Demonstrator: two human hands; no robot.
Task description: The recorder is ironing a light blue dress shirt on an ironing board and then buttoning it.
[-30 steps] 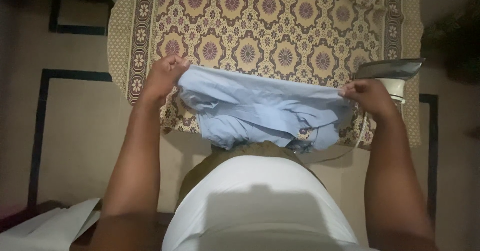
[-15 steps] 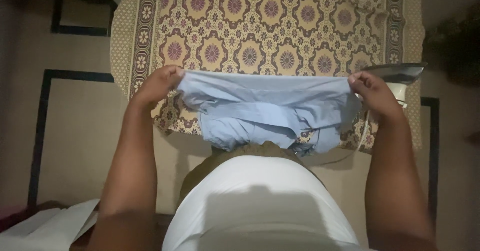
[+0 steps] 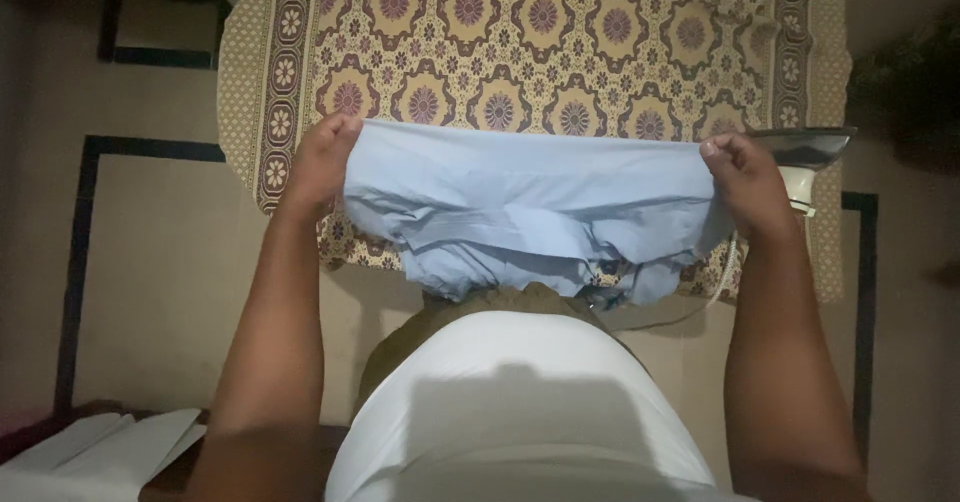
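I hold a light blue shirt stretched out in front of me above a table covered with a patterned cloth. My left hand pinches its upper left edge. My right hand pinches the upper right edge. The top edge of the shirt runs taut between the two hands, and the rest hangs down in folds towards my waist.
An electric iron stands on its heel at the table's right edge, just behind my right hand, with its cord running down. White folded fabric lies at the lower left. The tiled floor surrounds the table.
Both hands have moved apart and pulled the shirt's top edge straight and wider. More of the flat blue cloth now shows between them.
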